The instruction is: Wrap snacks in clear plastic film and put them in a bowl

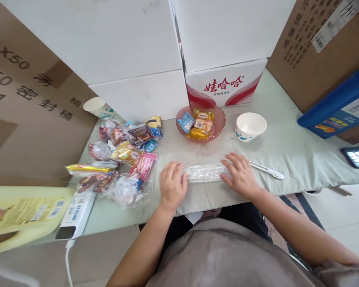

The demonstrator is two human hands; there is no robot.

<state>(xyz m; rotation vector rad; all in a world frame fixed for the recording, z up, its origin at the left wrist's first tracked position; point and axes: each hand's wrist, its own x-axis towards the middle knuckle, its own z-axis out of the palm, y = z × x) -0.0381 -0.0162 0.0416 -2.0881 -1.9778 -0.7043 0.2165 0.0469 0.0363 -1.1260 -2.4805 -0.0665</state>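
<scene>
A long roll of clear plastic wrap (206, 173) lies across the table's front, on the pale green cloth (290, 147). My left hand (172, 185) rests on its left end with fingers curled down over it. My right hand (241, 175) lies on the right end, fingers spread flat along the roll. A white pen-like tool (267, 170) lies just right of my right hand. Behind the roll stands a pink glass bowl (218, 128) holding several small snack packets, with a white paper cup (250, 126) beside it.
A heap of wrapped snacks (122, 159) fills the table's left part. White cartons (131, 52) and a red-printed box (227, 85) wall the back. Another paper cup (98, 107) stands at back left. A phone (358, 156), blue box (341, 105), yellow bottle (20, 213) and white box (76, 213) lie at the edges.
</scene>
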